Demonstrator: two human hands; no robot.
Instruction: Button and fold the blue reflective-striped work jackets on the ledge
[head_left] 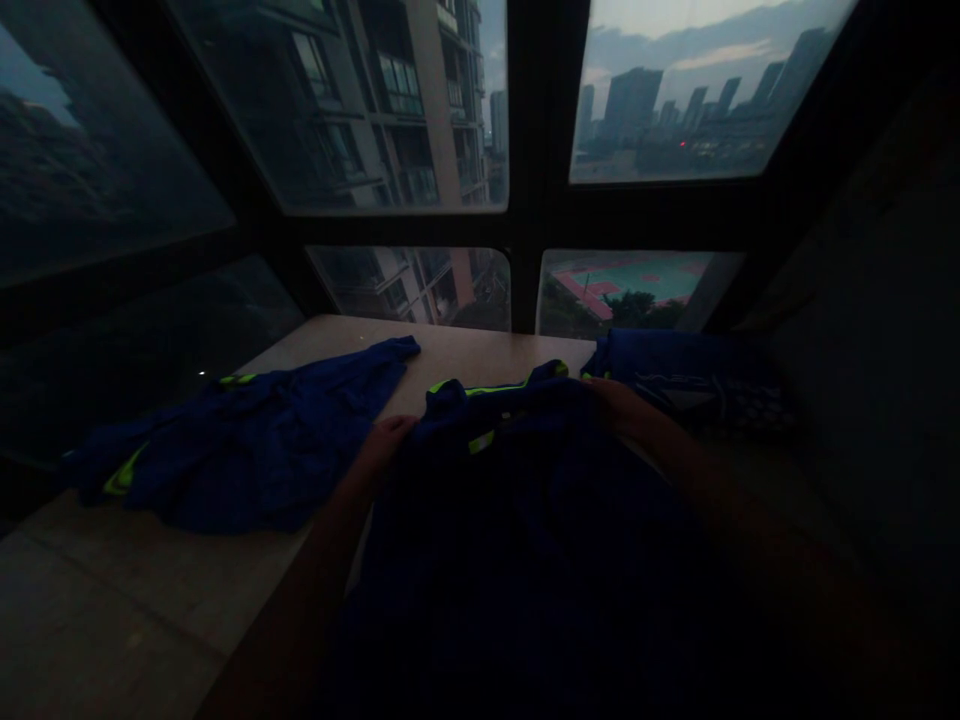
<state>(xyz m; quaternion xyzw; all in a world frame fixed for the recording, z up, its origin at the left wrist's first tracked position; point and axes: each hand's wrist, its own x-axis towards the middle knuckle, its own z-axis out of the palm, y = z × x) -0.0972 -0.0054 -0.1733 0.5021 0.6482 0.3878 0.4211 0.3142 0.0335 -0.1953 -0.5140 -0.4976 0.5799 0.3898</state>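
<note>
Dark blue garment [525,470] spans between left hand [391,438] and right hand [616,405] — each pinching an edge; collar label [481,442] unreadable.

Both forearms reach forward, left hand [390,440] and right hand [616,402] apart, fingers curled.

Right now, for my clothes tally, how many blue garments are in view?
3: crumpled one at left, held one between left hand and right hand, folded one at right, perhaps hiding more.

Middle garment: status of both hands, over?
Left hand, right hand: holding middle garment either side of its neon trim. Crumpled blue garment lies left; folded blue bundle close by right hand.
</note>
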